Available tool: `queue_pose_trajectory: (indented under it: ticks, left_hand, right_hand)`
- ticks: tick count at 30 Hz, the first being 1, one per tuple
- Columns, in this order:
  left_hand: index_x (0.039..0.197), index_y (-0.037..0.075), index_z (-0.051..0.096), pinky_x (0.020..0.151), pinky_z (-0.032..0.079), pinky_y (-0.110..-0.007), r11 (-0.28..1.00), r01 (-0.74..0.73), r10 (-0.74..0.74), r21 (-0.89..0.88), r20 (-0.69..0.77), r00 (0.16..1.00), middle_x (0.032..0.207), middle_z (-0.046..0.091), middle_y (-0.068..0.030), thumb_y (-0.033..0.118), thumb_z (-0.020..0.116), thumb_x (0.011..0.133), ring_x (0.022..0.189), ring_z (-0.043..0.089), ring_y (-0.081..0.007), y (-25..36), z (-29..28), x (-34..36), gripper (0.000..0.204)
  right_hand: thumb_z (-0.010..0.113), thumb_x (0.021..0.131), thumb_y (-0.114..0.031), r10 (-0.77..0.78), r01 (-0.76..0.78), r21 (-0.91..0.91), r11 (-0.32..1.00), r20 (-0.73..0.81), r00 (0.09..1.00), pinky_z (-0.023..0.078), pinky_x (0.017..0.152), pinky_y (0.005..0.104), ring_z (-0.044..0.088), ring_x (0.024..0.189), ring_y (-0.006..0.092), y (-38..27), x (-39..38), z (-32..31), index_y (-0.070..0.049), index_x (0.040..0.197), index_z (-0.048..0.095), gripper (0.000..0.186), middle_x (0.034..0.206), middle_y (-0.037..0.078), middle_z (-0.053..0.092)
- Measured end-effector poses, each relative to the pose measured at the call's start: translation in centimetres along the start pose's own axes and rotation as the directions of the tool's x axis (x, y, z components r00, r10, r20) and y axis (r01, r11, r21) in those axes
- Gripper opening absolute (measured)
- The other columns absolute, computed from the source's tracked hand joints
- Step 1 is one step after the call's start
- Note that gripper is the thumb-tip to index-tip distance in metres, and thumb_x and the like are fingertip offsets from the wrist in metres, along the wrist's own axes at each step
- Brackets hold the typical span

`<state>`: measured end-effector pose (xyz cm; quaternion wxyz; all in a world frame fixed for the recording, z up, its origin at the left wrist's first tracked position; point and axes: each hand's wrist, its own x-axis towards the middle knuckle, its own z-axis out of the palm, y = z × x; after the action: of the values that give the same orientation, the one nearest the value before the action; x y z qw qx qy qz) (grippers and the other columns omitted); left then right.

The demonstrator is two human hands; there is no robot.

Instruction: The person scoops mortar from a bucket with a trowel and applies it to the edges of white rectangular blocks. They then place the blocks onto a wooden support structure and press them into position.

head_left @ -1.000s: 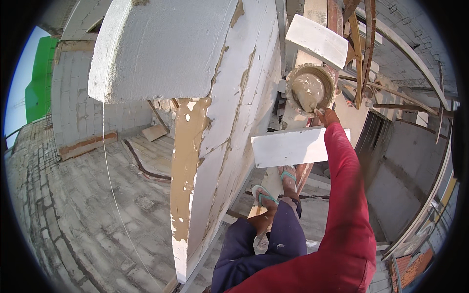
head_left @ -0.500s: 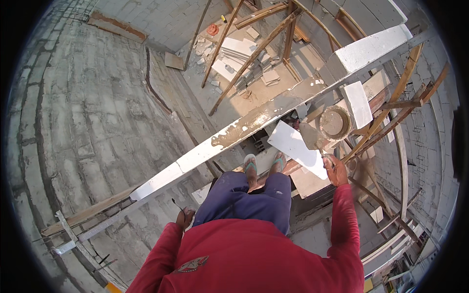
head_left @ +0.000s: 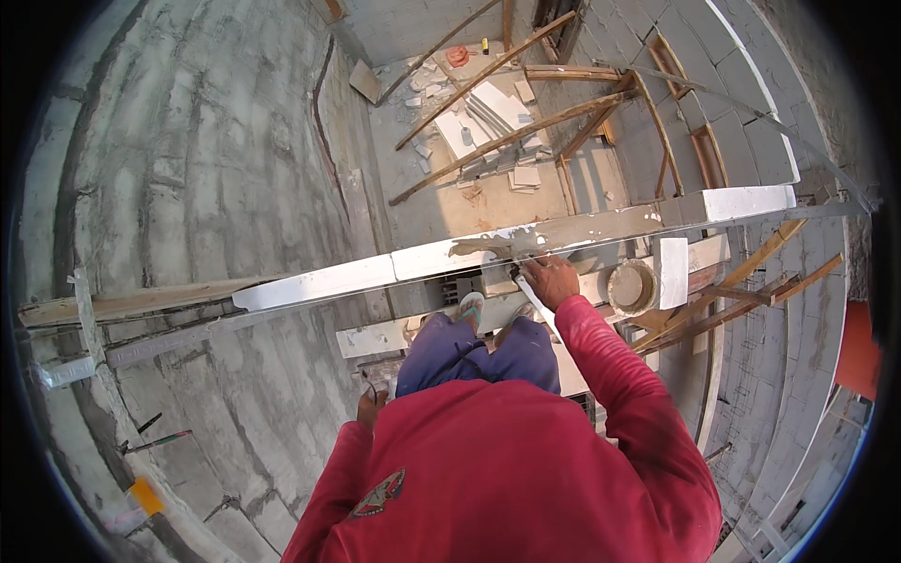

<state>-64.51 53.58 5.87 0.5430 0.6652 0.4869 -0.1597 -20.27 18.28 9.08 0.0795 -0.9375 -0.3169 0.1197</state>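
Note:
My right hand [head_left: 552, 280] is closed round the handle of a trowel [head_left: 515, 270], reaching over the top of a white block wall [head_left: 324, 291]. Under and beside the trowel, wet grey mortar [head_left: 601, 227] covers the middle stretch of the wall top; my hand partly hides the blade. Low by my left thigh, my left hand [head_left: 373, 406] is closed on a thin dark curved piece, too small to name. Right of my right hand stands a round mortar bucket [head_left: 614, 298], with a white block [head_left: 673, 272] beside it.
A raised white block [head_left: 746, 203] sits at the wall's right end. Wooden props [head_left: 507, 145] lean beyond the wall, near stacked white slabs [head_left: 496, 108]. My feet are on planks [head_left: 366, 341]. Timber braces [head_left: 751, 267] cross at the right. A straight bar [head_left: 141, 352] runs along the wall's near side.
My right hand has carried the trowel from beside the bucket leftward and forward onto the wall's mortar. The view has turned, so the wall lies more level. My left hand stays low, still closed.

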Motion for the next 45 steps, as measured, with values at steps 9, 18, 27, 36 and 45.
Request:
queue_pose_trajectory:
  ticks: [9,18,27,36,45]
  left_hand:
    - [0.117,-0.002,0.071,0.08,0.056,-0.039,0.978,-0.204,0.2,0.034,0.098,0.975,0.097,0.076,-0.013,0.021,0.067,0.099,0.087,0.071,-0.0206,-1.1,-2.5,3.3,0.029]
    - [0.123,0.001,0.07,0.079,0.055,-0.032,0.987,-0.027,0.002,0.156,0.163,0.987,0.106,0.073,-0.0062,0.016,0.065,0.101,0.088,0.066,-0.0139,3.0,-5.9,9.8,0.027]
    - [0.117,0.001,0.069,0.066,0.051,-0.03,0.989,-0.109,0.134,-0.099,0.296,0.946,0.09,0.069,-0.0011,0.014,0.064,0.103,0.076,0.061,-0.0112,5.3,-9.3,11.2,0.02]
    - [0.114,0.004,0.07,0.066,0.049,-0.031,0.97,-0.227,0.193,0.093,0.276,0.941,0.087,0.066,0.0012,0.015,0.064,0.103,0.075,0.059,-0.0098,9.2,-8.0,12.7,0.017]
    - [0.124,0.002,0.069,0.074,0.053,-0.029,0.96,-0.195,0.132,0.202,0.289,0.948,0.098,0.071,-0.0016,0.016,0.065,0.102,0.085,0.064,-0.0102,6.4,-8.6,15.0,0.026]
  right_hand:
    - [0.048,0.107,-0.041,0.298,-0.353,0.435,0.828,0.192,0.935,0.055,0.086,0.0571,0.071,0.097,0.0478,-6.6,-3.2,2.1,-0.005,0.139,0.056,0.048,0.11,0.029,0.07]
    - [0.044,0.109,-0.045,0.296,-0.441,0.482,0.757,0.348,0.89,0.053,0.083,0.06,0.07,0.091,0.051,-10.8,-7.8,7.8,-0.005,0.134,0.052,0.049,0.094,0.032,0.072]
    - [0.042,0.11,-0.045,0.338,-0.376,0.476,0.795,0.168,0.926,0.057,0.074,0.0559,0.073,0.086,0.0441,-8.8,-8.1,6.6,-0.007,0.129,0.055,0.044,0.095,0.025,0.073]
    - [0.048,0.108,-0.037,0.301,-0.338,0.351,0.873,0.157,0.941,0.059,0.083,0.0519,0.074,0.094,0.0399,-7.8,-4.3,1.7,-0.002,0.12,0.065,0.041,0.106,0.023,0.074]
    - [0.039,0.111,-0.041,0.588,-0.628,0.555,0.545,0.281,0.758,0.054,0.091,0.0564,0.07,0.101,0.0511,-3.1,-2.6,1.3,0.006,0.109,0.067,0.055,0.099,0.033,0.072]
